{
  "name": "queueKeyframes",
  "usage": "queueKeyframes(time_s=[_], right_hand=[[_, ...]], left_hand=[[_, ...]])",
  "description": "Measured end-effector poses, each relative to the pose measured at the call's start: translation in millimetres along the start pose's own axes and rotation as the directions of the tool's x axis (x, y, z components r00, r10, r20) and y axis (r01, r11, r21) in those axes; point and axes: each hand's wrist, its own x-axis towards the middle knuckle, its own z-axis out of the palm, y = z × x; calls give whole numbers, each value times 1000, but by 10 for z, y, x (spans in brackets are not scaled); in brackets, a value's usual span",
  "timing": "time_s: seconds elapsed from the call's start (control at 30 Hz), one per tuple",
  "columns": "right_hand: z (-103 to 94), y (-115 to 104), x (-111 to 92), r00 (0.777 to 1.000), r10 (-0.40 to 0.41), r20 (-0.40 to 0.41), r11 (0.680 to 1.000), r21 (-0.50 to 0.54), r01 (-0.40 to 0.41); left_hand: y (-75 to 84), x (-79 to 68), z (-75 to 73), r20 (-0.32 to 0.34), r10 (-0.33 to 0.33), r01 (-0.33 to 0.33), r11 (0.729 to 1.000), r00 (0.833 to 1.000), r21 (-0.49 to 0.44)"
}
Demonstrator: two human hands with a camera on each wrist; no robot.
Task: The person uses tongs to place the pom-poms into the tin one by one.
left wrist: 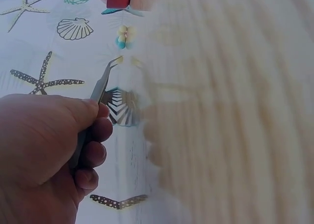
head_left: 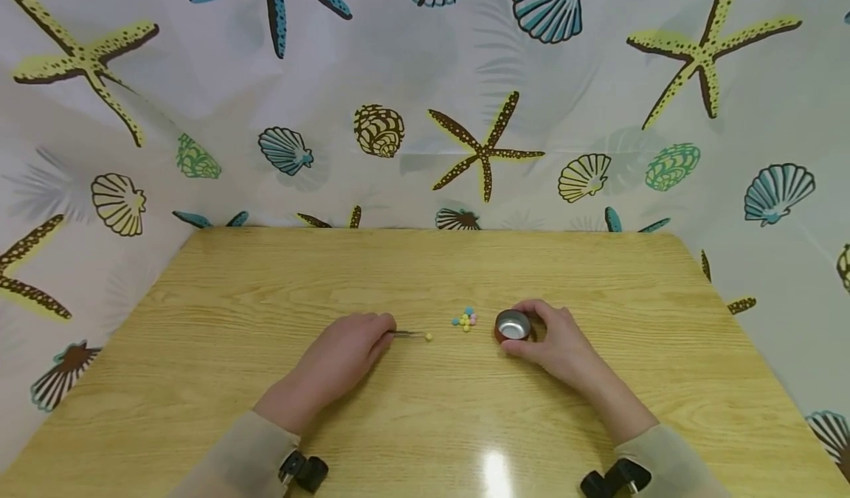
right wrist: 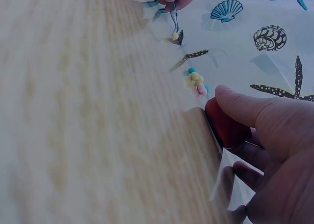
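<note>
Beige sleeves (head_left: 239, 457) come in nearest, with small black devices (head_left: 305, 472) at the wrists, over a wood-grained table (head_left: 412, 431). Beyond them, the left hand (head_left: 345, 358) lies low over the table, its fingers folded in and pinching a pair of slim, bent-tipped tweezers (left wrist: 99, 89) along the shank; that low, nearly level hold probably lets the points meet something so small from the side. At the tips is a single yellow bead (head_left: 429, 336), set apart from the others; whether the points clamp it or merely touch it, I cannot tell. To the right, the right hand (head_left: 561, 347) curls round a small red tin (right wrist: 228, 126), thumb on the near side and fingers on the far side, likely to keep so light a thing from sliding. The tin stands upright, its silvery inside facing up, and the grip from the side leaves its mouth uncovered. Just left of it, between the hands and slightly farther off, sits a loose cluster of blue, yellow and pink beads (head_left: 465, 321), within easy reach of both. Past the table's far edge hangs a pale cloth (head_left: 219, 92) printed with starfish and shells
</note>
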Motion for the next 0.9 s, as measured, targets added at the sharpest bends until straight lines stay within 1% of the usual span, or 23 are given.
queueKeyframes(time_s=[0.13,0.27,0.4,0.53,0.63,0.8,0.9], right_hand=[[-20,-7,1,1000,6,4,1000,-3,-6],[-37,-11,-3,1000,16,-4,1000,2,-16],[-17,-24,4,1000,12,4,1000,18,-13],[10,-27,0,1000,22,16,999,27,-23],[12,-17,-9,999,33,14,999,30,-33],[3,-22,-8,999,35,21,999,34,-36],[-3,-27,-10,999,42,18,999,33,-42]], left_hand=[[15,32,-5,-15,-10,10,1000,1000,-3],[49,69,-19,-29,-1,1,1000,1000,0],[85,82,-44,-51,-7,8,1000,999,4],[128,105,-24,-69,-19,19,1000,997,-11],[174,138,8,-84,-18,16,1000,996,-26],[283,207,12,-113,-29,22,998,993,-57],[349,259,45,-123,-21,13,997,992,-71]])
